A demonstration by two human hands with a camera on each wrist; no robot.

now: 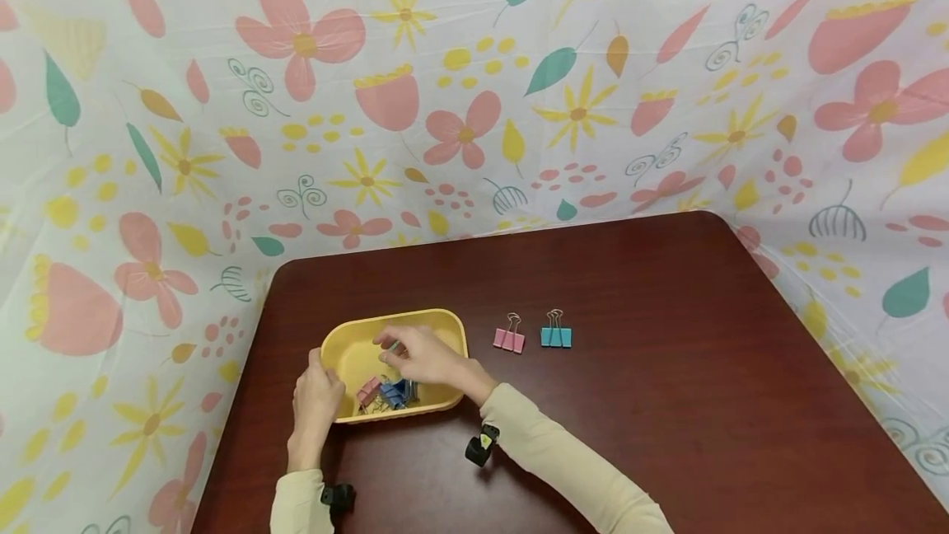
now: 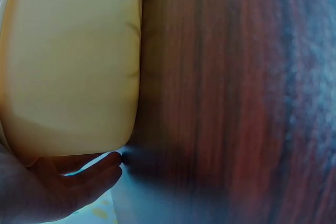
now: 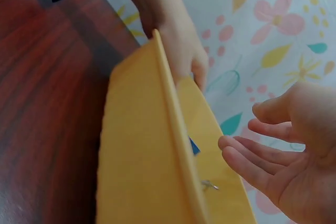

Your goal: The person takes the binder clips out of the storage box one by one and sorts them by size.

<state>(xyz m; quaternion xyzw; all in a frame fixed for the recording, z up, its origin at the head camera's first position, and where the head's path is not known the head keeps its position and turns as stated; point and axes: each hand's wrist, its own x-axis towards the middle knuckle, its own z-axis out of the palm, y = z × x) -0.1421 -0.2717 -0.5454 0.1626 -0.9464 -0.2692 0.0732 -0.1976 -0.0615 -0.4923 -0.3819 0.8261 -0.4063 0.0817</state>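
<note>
A yellow plastic bin [image 1: 356, 353] stands on the table, holding several binder clips [image 1: 389, 392], pink and blue among them, near its front wall. My left hand [image 1: 317, 392] grips the bin's left end; in the left wrist view its fingers [image 2: 100, 174] curl under that end. Over the inside of the bin hovers my right hand [image 1: 423, 355], fingers loosely bent. The right wrist view shows that hand [image 3: 294, 150] beside the bin wall [image 3: 142, 145], with spread fingers and nothing seen between them. A speck of teal shows by its fingertips in the head view.
Right of the bin, a pink binder clip [image 1: 509, 340] and a teal binder clip [image 1: 556, 336] lie side by side on the dark wooden table [image 1: 667, 402]. A flower-patterned white cloth [image 1: 460, 64] hangs behind the table and along its sides.
</note>
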